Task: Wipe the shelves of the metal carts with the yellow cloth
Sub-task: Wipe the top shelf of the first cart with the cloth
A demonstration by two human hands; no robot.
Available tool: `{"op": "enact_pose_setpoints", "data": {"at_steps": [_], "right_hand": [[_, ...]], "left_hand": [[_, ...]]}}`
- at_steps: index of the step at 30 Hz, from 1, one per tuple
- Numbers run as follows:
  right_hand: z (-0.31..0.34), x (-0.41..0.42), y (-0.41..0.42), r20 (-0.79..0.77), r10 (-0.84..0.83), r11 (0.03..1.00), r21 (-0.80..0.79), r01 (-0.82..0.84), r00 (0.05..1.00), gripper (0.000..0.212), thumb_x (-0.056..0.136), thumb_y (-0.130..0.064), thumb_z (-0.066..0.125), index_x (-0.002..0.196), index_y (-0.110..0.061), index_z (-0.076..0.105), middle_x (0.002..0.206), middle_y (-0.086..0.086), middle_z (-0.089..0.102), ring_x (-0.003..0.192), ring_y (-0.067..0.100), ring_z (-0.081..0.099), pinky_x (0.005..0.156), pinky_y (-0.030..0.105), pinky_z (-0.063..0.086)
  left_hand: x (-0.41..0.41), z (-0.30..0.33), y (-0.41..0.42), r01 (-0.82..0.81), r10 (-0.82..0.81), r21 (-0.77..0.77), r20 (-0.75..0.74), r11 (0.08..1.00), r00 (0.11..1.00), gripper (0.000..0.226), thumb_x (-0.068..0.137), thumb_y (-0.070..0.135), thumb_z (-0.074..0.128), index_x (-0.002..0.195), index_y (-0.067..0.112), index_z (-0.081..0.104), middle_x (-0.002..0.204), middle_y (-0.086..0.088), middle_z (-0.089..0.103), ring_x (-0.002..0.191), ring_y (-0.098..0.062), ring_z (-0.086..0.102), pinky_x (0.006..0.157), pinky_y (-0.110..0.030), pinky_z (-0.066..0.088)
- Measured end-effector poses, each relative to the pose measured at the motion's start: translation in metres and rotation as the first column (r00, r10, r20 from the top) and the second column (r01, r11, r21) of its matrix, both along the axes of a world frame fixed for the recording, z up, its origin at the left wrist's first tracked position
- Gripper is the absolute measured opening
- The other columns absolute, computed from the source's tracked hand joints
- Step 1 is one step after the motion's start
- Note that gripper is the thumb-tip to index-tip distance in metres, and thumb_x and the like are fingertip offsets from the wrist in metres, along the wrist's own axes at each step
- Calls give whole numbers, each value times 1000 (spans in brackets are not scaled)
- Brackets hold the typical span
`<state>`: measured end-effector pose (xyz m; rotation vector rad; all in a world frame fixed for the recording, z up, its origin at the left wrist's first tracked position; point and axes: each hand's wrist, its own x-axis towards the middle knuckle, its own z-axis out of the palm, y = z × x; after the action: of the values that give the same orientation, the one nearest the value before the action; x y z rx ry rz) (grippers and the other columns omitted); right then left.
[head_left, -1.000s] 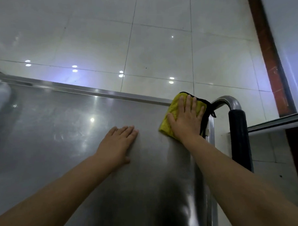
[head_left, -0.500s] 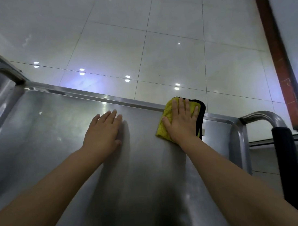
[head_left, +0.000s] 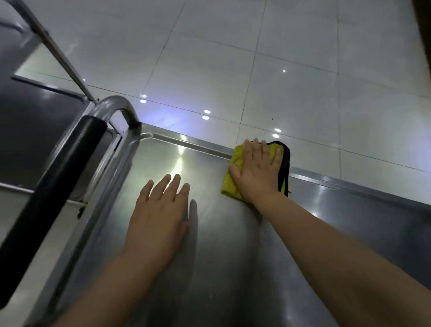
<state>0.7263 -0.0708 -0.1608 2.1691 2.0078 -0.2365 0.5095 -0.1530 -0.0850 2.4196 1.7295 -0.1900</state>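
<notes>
Head view: right hand (head_left: 256,173) flat, fingers straight, pressing yellow cloth (head_left: 236,172) at far rim of cart shelf (head_left: 224,248), cloth's long axis running near-to-far; left hand (head_left: 160,214) flat on shelf, fingers extended, holding nothing

My left hand (head_left: 160,214) lies flat on the cart shelf (head_left: 225,273), toward its left side. My right hand (head_left: 257,169) lies to the right of it and farther from me, flat on the cloth (head_left: 234,162), which sits on the shelf against the far rim (head_left: 344,183). The cart handle (head_left: 52,193) runs along the shelf's left edge, above it. Another cart (head_left: 25,126) stands beyond the handle, to the left. The floor (head_left: 279,63) lies behind the far rim.
</notes>
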Motion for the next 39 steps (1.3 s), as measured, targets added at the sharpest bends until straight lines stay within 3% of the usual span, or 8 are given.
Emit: {"op": "enact_pose_setpoints", "data": {"at_steps": [5,8,13,17,20,27,32,39], "right_hand": [[-2,-67,21,-32,38,999,16,-37,999,73,97,-54,22,154,-14,0,161,9,2,148,26,-5,115,55,-11],[-3,-98,30,-33,70,997,17,-69,997,75,94,-56,14,154,-14,-1,162,9,1,148,26,-6,115,55,-12],[-2,-143,43,-36,138,990,22,-138,990,74,97,-55,21,153,-13,-5,161,9,-7,148,25,-12,115,56,-12],[-1,-176,47,-18,215,976,26,-214,976,76,97,-54,22,152,-12,-9,161,10,-11,147,25,-14,115,57,-12],[-1,-197,45,-16,269,963,32,-269,963,75,97,-54,21,153,-13,-8,161,10,-12,147,24,-15,115,56,-13],[-6,-228,14,-45,390,920,45,-388,920,78,91,-60,8,153,-14,-4,161,9,-10,147,23,-15,115,55,-15],[-4,-253,-38,-56,497,867,65,-494,866,78,89,-60,9,154,-15,3,162,9,-1,149,24,-5,115,58,-6],[-7,-265,-120,-101,603,797,91,-597,791,75,90,-57,17,152,-14,9,161,10,9,149,26,2,115,60,-2]], "left_hand": [[-58,26,-6,-69,57,125,95,990,994,70,58,23,84,121,3,63,131,-19,56,124,-36,51,104,-49,27],[-94,42,-12,-102,76,203,133,974,988,51,83,27,54,128,4,56,138,-18,50,132,-33,42,108,-49,24],[-152,47,-25,-145,117,187,154,972,981,61,84,30,35,138,3,44,145,-17,40,136,-27,31,114,-41,15],[-187,32,-37,-142,114,218,133,966,984,60,84,19,49,141,3,37,147,-16,36,135,-24,30,116,-39,17],[-192,17,-43,-214,168,175,243,961,955,82,69,-1,75,142,3,36,149,-15,35,133,-24,31,105,-46,36],[-198,14,-53,-244,192,157,286,957,939,87,64,-6,78,141,2,39,149,-13,34,135,-20,28,97,-44,38],[-198,15,-56,-239,183,177,287,955,940,87,63,-8,78,140,0,40,147,-16,38,135,-22,31,99,-42,36],[-197,19,-69,-300,186,266,382,916,905,57,76,-4,71,130,-3,53,134,-20,53,122,-34,53,98,-38,34]]}}
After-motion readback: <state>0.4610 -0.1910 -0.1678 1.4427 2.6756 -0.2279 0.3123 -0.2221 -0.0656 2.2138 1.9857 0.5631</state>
